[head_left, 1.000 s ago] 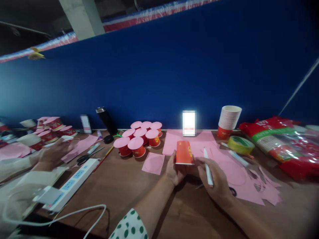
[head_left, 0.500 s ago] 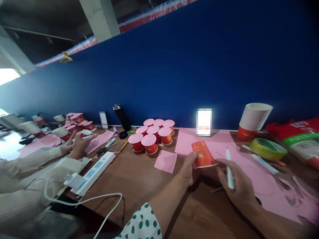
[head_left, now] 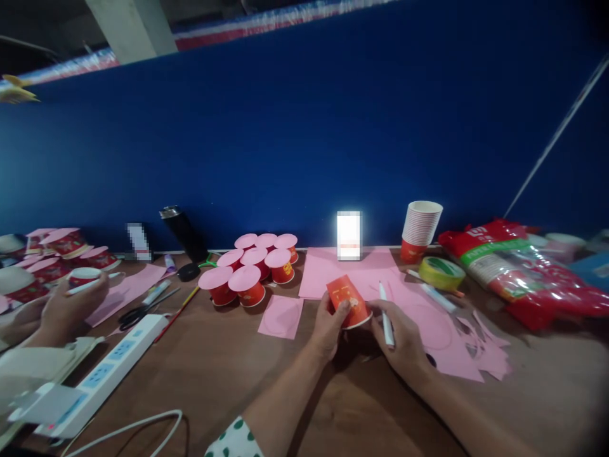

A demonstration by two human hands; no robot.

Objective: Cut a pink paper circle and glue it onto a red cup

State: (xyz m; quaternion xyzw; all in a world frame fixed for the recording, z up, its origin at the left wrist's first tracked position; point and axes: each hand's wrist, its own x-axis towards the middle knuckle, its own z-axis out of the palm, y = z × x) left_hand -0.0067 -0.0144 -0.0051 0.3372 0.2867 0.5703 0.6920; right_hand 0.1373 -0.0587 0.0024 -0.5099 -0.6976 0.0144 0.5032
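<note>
My left hand (head_left: 330, 329) is closed around a red paper cup (head_left: 343, 291) with gold print, its thumb across the printed side. The cup is tilted, its white rim lower and facing me. In my right hand (head_left: 402, 339) is a white marker (head_left: 386, 317), held between thumb and fingers with one end pointing up; its fingertips touch the cup near the rim. Just left of the cup lies a pink paper square (head_left: 280, 317) with a circle drawn on it. Several red cups topped with pink discs (head_left: 245, 278) stand together farther back.
A phone (head_left: 349, 236) leans on the blue partition behind pink sheets (head_left: 323, 273). Stacked cups (head_left: 422, 228), green-yellow tape (head_left: 441, 274) and a red plastic bag (head_left: 514, 266) are right. Left are a power strip (head_left: 111, 371), scissors (head_left: 143, 313), a black flask (head_left: 183, 235) and another person's hands (head_left: 71, 304).
My view has swung to the right, so everything sits farther left and more of the red bag shows. The cup has turned slightly in my left hand, showing more gold print.
</note>
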